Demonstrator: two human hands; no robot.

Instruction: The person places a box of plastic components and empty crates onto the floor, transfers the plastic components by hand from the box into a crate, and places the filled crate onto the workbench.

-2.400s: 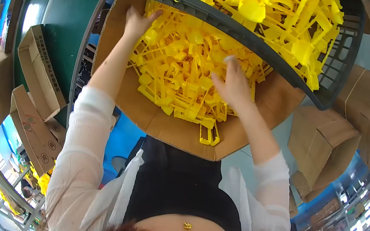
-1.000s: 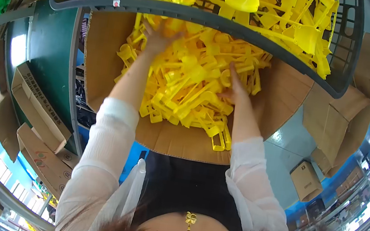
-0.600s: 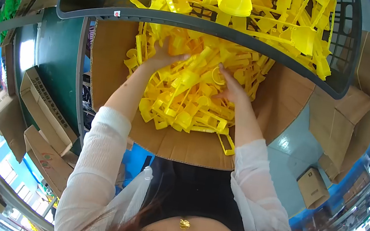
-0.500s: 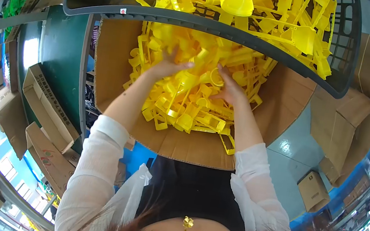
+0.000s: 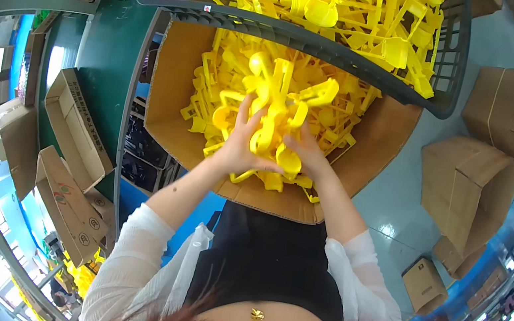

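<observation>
Yellow pieces (image 5: 267, 128) have come up in a loose clump between my hands, just above the heap (image 5: 344, 110) in the open carton (image 5: 377, 142). I have my left hand (image 5: 240, 148) half open, fingers spread against the clump's side, and my right hand (image 5: 311, 159) curved, partly open, against the other. Gathering looks done for this batch; my grasp seems loose enough for outer ones to slip.

crate (image 5: 347, 55) blocking far side of carton (image 5: 383, 135), near side open, gap btwn carton & R boxes (image 5: 452, 168)
</observation>
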